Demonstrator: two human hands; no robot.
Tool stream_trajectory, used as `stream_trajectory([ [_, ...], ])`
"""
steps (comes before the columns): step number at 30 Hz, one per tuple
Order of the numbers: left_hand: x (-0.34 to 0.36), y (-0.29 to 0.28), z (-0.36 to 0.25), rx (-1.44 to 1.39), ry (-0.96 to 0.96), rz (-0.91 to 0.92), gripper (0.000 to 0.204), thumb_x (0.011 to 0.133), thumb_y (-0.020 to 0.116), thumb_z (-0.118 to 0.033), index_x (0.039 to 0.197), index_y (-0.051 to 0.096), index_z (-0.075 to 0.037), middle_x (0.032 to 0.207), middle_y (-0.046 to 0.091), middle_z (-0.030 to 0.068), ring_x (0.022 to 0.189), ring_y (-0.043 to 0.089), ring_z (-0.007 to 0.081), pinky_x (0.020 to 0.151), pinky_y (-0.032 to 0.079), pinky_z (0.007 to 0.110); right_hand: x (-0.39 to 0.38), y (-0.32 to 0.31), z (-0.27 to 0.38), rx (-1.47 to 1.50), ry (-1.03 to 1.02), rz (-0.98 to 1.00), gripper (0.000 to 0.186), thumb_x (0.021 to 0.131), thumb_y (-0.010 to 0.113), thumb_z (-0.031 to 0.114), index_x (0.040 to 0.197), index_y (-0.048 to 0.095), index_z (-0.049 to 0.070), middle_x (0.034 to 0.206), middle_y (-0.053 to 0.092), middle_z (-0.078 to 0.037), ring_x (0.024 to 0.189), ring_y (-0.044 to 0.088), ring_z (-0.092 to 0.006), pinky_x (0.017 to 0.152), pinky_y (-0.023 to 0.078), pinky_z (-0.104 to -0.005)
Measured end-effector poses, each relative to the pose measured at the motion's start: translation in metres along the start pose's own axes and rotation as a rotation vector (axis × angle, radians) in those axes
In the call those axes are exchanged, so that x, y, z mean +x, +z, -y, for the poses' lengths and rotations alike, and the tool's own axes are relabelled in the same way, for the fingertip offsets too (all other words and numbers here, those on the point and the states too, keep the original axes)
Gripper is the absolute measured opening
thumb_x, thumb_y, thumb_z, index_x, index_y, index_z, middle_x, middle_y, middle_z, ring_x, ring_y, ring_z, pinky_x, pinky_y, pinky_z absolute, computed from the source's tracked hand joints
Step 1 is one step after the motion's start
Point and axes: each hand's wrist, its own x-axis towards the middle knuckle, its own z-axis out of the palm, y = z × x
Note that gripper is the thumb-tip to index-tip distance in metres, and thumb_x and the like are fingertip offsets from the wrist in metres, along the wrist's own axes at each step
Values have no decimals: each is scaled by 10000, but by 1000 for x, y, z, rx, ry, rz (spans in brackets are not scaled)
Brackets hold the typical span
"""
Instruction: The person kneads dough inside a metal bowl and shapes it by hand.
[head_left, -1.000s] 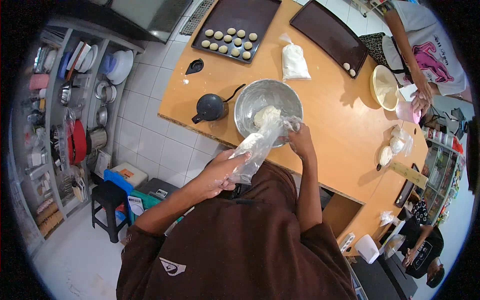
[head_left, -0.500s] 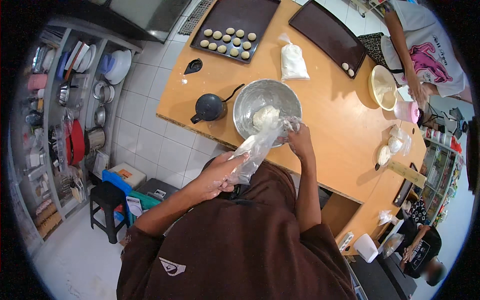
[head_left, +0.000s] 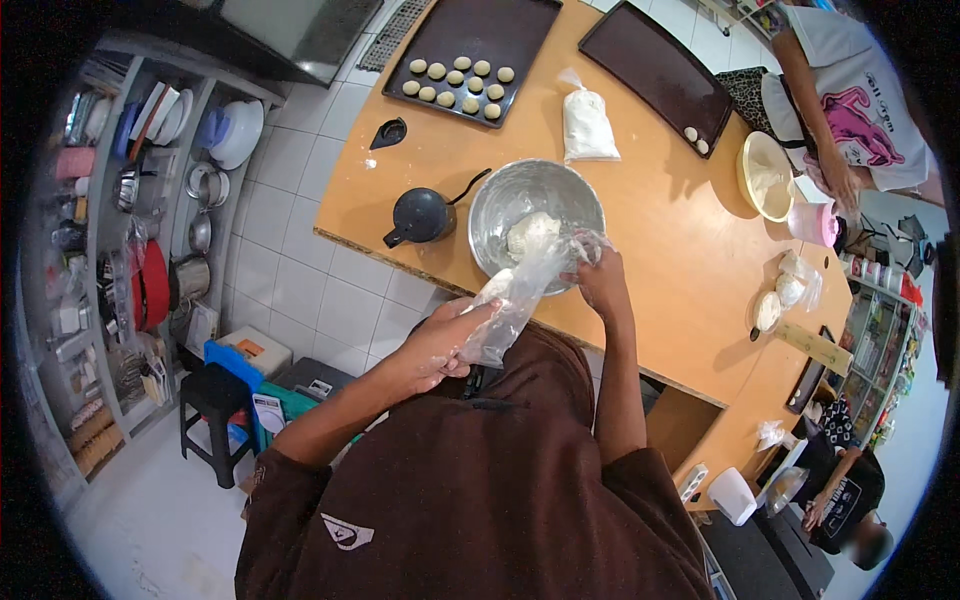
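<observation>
A clear plastic bag (head_left: 513,308) with white, floury stuff inside slants over the near rim of a metal mixing bowl (head_left: 484,208). My left hand (head_left: 440,345) is closed around the bag's lower end. At the bag's upper edge, my right hand (head_left: 603,278) grips the plastic with flour-dusted fingers, over the bowl's right rim. A pale lump of dough (head_left: 532,234) lies in the bowl, partly covered by the bag's mouth. Left of the bowl stands a black jug (head_left: 420,215) with a long thin spout or handle pointing toward the bowl.
Beyond the bowl are a bag of white powder (head_left: 588,125), a dark tray (head_left: 470,40) with several dough balls and another tray (head_left: 650,70). A cream bowl (head_left: 766,178) and pink-lidded tub (head_left: 815,223) stand near a person (head_left: 850,120) at right. Another person (head_left: 840,500) sits lower right.
My hands and the bag have barely shifted over the bowl; both keep their hold. At right, the co-worker's hands have moved slightly.
</observation>
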Motion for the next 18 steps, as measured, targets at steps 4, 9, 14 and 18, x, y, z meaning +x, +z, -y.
stream_trajectory([
  [4,0,4,-3,18,2,22,387,975,579,-385,1150,513,-46,730,531,-29,424,334,-4,342,216,176,1,0,-13,49,-16,-114,390,824,455,-116,1194,561,-50,1199,559,-168,1009,621,-273,737,639,-371],
  [9,3,0,-2,56,-8,16,453,983,551,-400,1242,488,-34,757,545,-27,432,349,-1,357,260,165,-4,-1,15,162,74,-154,408,802,440,-127,1183,562,-49,1178,559,-162,1018,610,-271,739,636,-374],
  [14,7,-5,1,50,12,48,444,988,551,-384,1248,487,-30,772,556,-23,432,359,-8,350,267,153,-4,0,20,130,26,-179,306,811,541,-30,1107,599,-83,1042,645,-200,840,676,-255,651,591,-335],
  [18,5,-2,0,44,34,9,389,967,590,-388,1151,525,-51,747,543,-37,452,362,-19,344,228,153,-3,3,26,231,33,-198,303,822,546,-24,1113,600,-90,1014,653,-214,806,680,-248,642,589,-340],
])
